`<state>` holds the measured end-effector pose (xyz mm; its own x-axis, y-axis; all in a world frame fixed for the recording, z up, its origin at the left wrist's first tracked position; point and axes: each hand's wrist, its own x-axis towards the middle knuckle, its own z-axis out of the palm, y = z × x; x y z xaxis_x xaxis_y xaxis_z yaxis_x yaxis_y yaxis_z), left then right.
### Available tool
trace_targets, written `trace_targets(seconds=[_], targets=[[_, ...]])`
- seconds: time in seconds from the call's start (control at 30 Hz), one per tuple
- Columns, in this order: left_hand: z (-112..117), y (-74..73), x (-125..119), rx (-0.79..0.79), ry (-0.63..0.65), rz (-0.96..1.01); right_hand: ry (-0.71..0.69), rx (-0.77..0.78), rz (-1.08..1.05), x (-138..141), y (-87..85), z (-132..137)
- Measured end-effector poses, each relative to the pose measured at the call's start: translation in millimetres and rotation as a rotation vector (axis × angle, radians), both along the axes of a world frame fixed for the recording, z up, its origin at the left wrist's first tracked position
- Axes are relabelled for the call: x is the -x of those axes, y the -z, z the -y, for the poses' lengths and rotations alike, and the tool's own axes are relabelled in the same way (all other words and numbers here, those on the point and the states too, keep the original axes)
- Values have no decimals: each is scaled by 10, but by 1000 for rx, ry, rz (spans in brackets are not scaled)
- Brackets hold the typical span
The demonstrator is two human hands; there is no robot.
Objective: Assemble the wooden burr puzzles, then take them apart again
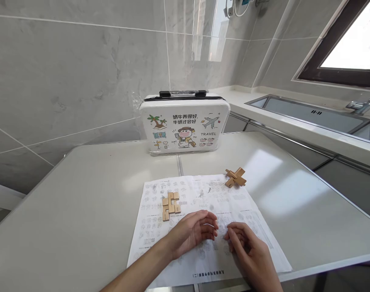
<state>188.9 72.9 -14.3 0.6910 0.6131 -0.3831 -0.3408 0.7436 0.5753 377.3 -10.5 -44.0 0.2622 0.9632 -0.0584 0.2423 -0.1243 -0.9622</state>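
My left hand (199, 230) hovers over the printed sheet (185, 267), its fingers loosely bent and apart with nothing in them. Facing it from the right, my right hand (247, 245) is half curled, thumb near the index finger, and no object shows in it. Up and left of my left hand, several flat wooden puzzle pieces (171, 205) lie fitted side by side on the paper. Beyond my right hand, a cross-shaped wooden interlocking puzzle (236, 177) rests at the sheet's far right edge. Small diagrams and text cover the sheet, too fine to read.
A white carrying case (185, 125) with cartoon prints and a black handle stands at the table's back, partly wrapped in clear plastic. The pale table (81, 211) has a seam down its middle. On the right are a counter with a sink (309, 111) and a window (351, 44).
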Motion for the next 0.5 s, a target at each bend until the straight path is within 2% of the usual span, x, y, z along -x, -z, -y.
trace_targets(seconds=[0.23,0.5], targets=[[8,9,-4,-2,-13,10,34,-16,-6,42,-47,-7],[3,24,5,-19,-8,11,45,-45,6,53,-8,-1]])
